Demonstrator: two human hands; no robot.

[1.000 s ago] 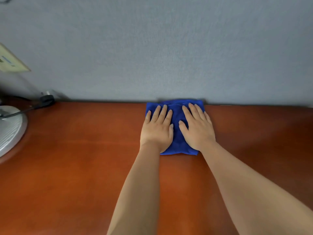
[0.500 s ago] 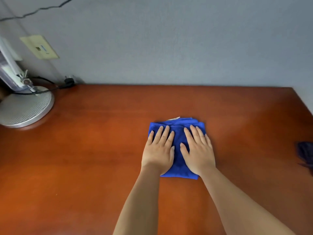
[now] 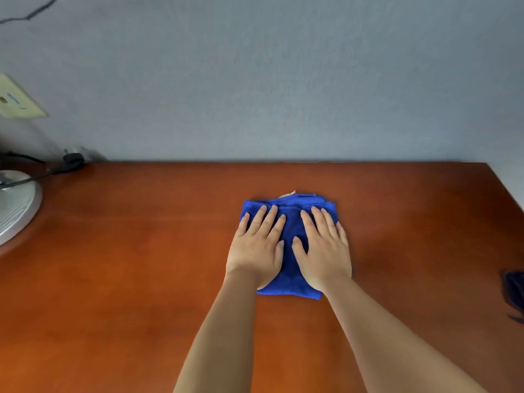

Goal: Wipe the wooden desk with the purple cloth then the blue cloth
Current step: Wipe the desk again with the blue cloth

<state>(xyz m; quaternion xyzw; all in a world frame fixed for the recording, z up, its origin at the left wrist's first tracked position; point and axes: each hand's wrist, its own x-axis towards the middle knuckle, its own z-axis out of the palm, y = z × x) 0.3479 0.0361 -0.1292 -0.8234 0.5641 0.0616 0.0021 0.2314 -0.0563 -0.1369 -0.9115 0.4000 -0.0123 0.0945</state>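
A folded blue cloth [image 3: 289, 252] lies flat on the reddish-brown wooden desk [image 3: 127, 265], a little right of the middle and clear of the back wall. My left hand [image 3: 258, 248] presses on its left half with straight, spread fingers. My right hand [image 3: 323, 248] presses on its right half the same way. A small pale tag pokes out at the cloth's far edge. A dark purple cloth [image 3: 514, 293] shows partly at the right edge of the frame, near the desk's right side.
A round silver base [image 3: 14, 205] stands at the desk's left edge, with a black cable and plug [image 3: 72, 160] by the wall. A beige wall plate [image 3: 17, 99] sits on the grey wall. The desk's right edge runs at the far right.
Both hands drew the blue cloth back from the wall toward me over the last second. In the last half second hands and cloth hardly moved; the view tilted a little.
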